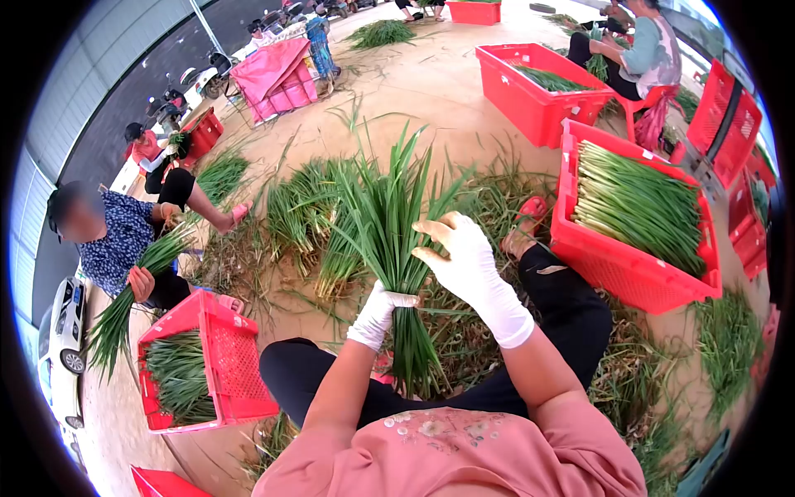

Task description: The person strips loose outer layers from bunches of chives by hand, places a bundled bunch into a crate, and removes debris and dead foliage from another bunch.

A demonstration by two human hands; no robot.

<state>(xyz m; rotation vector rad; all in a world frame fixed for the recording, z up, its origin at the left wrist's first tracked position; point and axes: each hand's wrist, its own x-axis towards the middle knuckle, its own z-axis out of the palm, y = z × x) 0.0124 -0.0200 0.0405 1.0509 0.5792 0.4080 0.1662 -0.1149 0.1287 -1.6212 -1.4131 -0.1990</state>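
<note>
A bunch of garlic chives (396,224) stands upright in front of me, its long green leaves fanning out above and below my grip. My left hand (383,313), in a white glove, is wrapped round the middle of the bunch. My right hand (457,258), also in a white glove, is raised at the bunch's right side, fingers apart and bent; I cannot tell whether the fingertips touch the leaves. Beyond the held bunch, loose garlic chives (302,207) with pale stem ends lie in a pile on the ground.
A red crate (638,286) of neatly laid chives stands at my right, another red crate (542,116) behind it. At left is a red crate (240,364) beside a seated person (124,232) holding chives. Loose trimmings (633,373) litter the ground around my legs.
</note>
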